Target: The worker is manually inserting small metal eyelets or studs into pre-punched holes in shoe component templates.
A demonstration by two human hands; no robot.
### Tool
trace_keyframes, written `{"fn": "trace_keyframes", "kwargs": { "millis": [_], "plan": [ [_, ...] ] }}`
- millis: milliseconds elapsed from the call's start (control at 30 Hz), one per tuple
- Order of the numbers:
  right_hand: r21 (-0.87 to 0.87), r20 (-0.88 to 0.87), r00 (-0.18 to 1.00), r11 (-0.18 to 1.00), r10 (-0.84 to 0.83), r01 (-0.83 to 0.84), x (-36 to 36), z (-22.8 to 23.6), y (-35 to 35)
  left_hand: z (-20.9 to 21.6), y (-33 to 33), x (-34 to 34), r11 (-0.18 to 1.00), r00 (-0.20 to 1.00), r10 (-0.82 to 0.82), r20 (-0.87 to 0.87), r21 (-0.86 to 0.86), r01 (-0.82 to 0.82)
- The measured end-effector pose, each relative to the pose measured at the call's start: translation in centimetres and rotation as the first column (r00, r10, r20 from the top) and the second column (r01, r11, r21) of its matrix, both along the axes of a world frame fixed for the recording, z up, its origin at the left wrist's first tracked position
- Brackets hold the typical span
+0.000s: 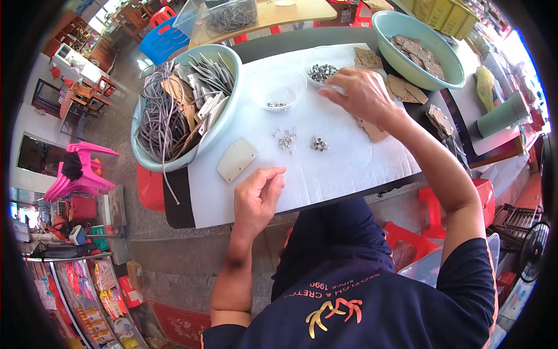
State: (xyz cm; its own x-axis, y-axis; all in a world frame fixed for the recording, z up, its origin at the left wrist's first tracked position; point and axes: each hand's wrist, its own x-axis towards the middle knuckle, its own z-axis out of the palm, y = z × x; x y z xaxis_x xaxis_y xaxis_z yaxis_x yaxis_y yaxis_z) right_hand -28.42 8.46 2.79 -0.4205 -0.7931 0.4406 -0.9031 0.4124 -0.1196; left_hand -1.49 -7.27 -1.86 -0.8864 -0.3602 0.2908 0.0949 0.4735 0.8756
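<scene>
Hands: left [256, 196] loosely curled, right [365, 96] bent at clear bowl [306, 74] (both grips unclear).

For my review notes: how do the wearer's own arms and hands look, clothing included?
The left hand and right hand are bare: no gloves, watch or bracelet shows. The forearms are uncovered too, coming out of short, dark navy sleeves. A thin orange line edges the right one.

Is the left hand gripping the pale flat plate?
No, the pale flat plate lies on the white table covering, beside the left hand.
</scene>
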Motion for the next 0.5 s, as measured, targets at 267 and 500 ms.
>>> {"fn": "trace_keyframes", "kwargs": {
  "millis": [267,500],
  "plan": [
    [0.19,0.113,0.994,0.981,0.005,-0.026,-6.4,2.5,-2.5,-0.4,-0.1,0.0,0.998,1.0,0.009,-0.022,-0.06,-0.011],
    [0.507,0.207,0.978,0.85,0.038,-0.14,-7.2,2.4,-5.5,-0.4,-0.1,0.0,1.0,1.0,0.011,0.004,-0.013,-0.011]
  ]
}}
